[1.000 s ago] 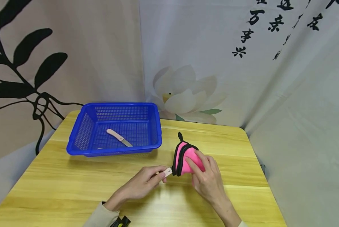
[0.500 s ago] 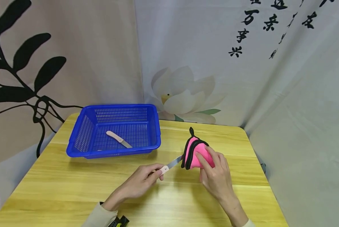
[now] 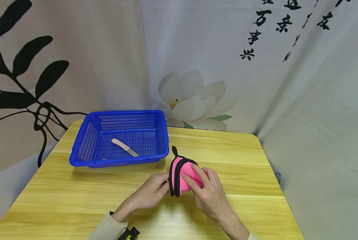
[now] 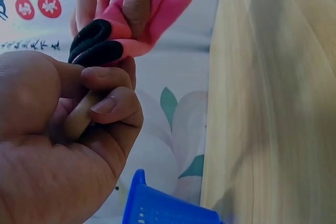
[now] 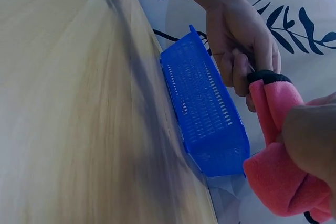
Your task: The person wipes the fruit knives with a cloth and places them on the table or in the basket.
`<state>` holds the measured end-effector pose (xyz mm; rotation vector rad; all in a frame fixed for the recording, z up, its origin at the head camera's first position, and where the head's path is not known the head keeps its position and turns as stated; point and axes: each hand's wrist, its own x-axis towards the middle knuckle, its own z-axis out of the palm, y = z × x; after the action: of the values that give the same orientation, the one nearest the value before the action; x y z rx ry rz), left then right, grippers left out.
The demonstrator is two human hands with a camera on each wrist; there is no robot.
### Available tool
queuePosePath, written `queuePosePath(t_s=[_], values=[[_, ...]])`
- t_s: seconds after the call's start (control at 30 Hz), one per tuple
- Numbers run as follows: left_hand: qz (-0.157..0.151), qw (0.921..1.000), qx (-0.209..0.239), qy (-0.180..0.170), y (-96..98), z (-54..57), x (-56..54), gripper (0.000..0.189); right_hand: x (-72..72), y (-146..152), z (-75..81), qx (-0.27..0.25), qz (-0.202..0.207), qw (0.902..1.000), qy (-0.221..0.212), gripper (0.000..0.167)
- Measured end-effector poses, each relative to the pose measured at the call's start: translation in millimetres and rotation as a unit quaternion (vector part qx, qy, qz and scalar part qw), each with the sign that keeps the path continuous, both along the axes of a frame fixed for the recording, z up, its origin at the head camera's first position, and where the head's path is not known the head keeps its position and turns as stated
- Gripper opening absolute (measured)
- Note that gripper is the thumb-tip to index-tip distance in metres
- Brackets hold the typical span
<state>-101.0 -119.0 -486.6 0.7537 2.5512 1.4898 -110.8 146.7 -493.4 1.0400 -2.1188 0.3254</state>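
Observation:
My left hand (image 3: 150,193) grips a small knife by its pale handle (image 4: 81,114), with the fingers curled round it in the left wrist view. The blade is hidden by a folded pink cloth (image 3: 183,175) with black edging and a black hanging loop (image 3: 174,151). My right hand (image 3: 210,196) pinches this cloth between thumb and fingers from the right side. The black edge of the cloth lies right at my left fingertips. Both hands are raised over the front middle of the table.
A blue plastic basket (image 3: 164,146) stands at the back left of the wooden table (image 3: 245,160). Inside lies another knife (image 3: 121,145) with a pale handle. A printed curtain (image 3: 197,43) hangs behind the table and along its right side.
The cloth first moved right and up, baring the knife's blade, then came back left to my left fingers and covers the blade. My left hand has kept its grip on the knife.

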Motion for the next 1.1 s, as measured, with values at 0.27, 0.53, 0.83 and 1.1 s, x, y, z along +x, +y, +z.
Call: queuePosePath(t_s=[0.27, 0.53, 0.83, 1.1], values=[[-0.020, 0.9995, 0.022, 0.012, -2.0, 1.3, 0.9, 0.030, -1.1, -2.2, 0.3, 0.011, -0.022, 0.9997, -0.007, 0.043], [-0.032, 0.9987, 0.023, -0.034, -5.6, 4.1, 2.5, 0.026, -7.8, 9.9, 0.7, 0.006, -0.042, 0.9989, -0.019, 0.043], [-0.040, 0.9973, 0.032, -0.053, -11.8, 5.1, 5.2, 0.025, -13.1, 21.6, 0.5, 0.000, -0.053, 0.9982, -0.027, 0.042], [-0.042, 0.9969, 0.030, -0.060, -13.7, 5.2, 6.0, 0.024, -15.6, 28.2, 0.2, -0.010, -0.056, 0.9979, -0.030, 0.045]])
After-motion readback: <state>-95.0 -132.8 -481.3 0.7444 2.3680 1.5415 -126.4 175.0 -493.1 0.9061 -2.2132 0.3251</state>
